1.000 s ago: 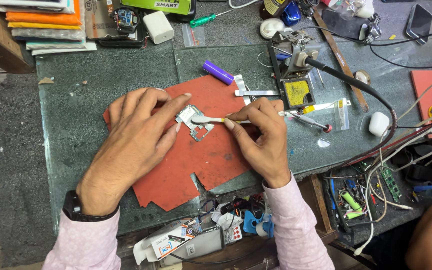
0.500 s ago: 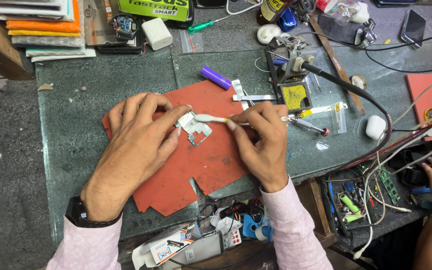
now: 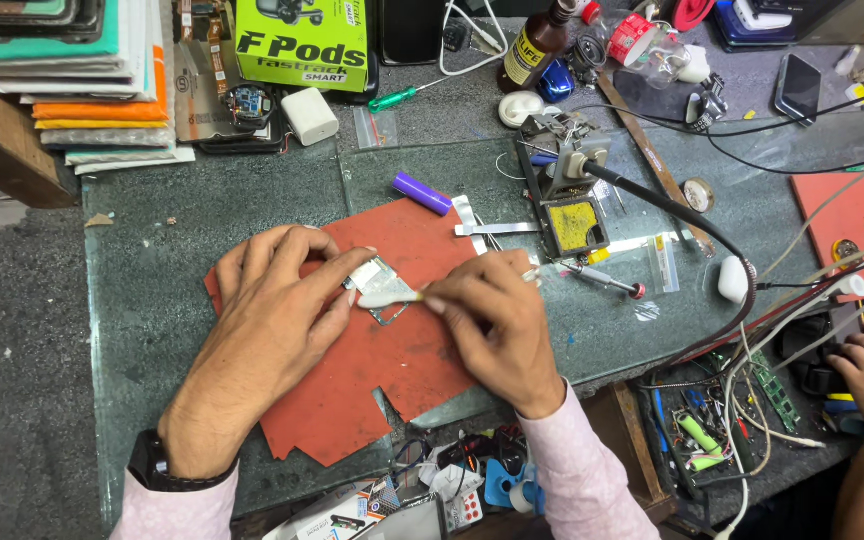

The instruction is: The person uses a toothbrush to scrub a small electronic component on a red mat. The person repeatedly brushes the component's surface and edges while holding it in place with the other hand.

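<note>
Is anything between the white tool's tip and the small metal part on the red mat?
Nothing visible: the right hand holds the white tool against the small metal part, which left hand fingertips pin to the red mat.

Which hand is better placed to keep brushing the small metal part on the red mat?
Right. The right hand already grips the small brush, its head lying on the metal part. The left hand pins that part to the red mat.
</note>
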